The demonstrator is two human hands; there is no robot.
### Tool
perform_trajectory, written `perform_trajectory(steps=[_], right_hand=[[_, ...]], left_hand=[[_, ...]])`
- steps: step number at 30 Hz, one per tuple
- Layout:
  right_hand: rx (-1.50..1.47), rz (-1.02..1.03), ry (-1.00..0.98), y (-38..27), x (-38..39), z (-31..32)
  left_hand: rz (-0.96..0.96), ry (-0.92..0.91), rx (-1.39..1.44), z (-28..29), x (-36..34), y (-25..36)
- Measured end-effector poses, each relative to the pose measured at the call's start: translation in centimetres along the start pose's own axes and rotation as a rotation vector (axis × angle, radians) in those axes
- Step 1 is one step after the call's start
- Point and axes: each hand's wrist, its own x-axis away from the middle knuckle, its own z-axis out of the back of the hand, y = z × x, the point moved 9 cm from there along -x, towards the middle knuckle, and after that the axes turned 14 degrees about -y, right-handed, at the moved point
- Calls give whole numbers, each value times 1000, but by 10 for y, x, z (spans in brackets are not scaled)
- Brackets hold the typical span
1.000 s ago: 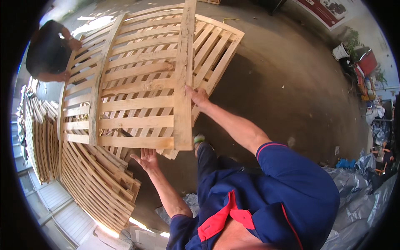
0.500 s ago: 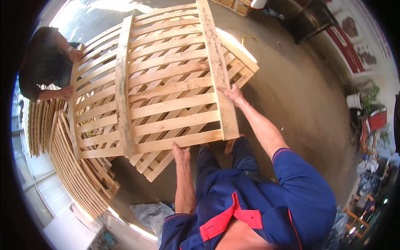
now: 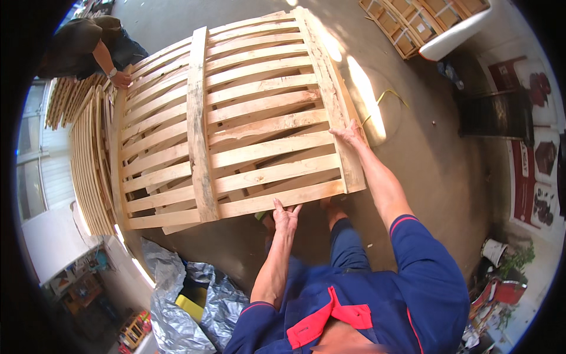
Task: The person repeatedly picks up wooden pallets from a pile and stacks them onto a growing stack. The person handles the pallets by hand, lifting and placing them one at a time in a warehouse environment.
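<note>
A slatted wooden pallet spans the middle of the view, its three cross boards facing up. My left hand grips its near edge slat, thumb on top and the other fingers partly hidden. Over the right end board, my right hand is closed with its fingers curled on the wood. Across from me on the left, another person's hand holds the far left end board. Beneath, a second pallet shows through the gaps and pokes out at the near edge.
Stacked pallets lean at the left by the wall. Crumpled silver sheeting with a yellow object lies at lower left. A wooden crate stands at far right, a black box-like item by the right wall, and a potted plant nearer.
The top pallet has come down and turned to line up more closely with the one beneath. My hands moved right with it. The other person has bent lower and farther back.
</note>
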Motion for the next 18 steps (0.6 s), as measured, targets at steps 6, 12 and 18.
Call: perform_trajectory(steps=[6, 12, 18], right_hand=[[-66, 211, -75, -21, 23, -1], [154, 46, 254, 55, 46, 64], [335, 130, 434, 51, 55, 123]], left_hand=[[45, 133, 43, 12, 35, -41], [319, 151, -162, 6, 45, -114], [468, -282, -880, -65, 57, -115]])
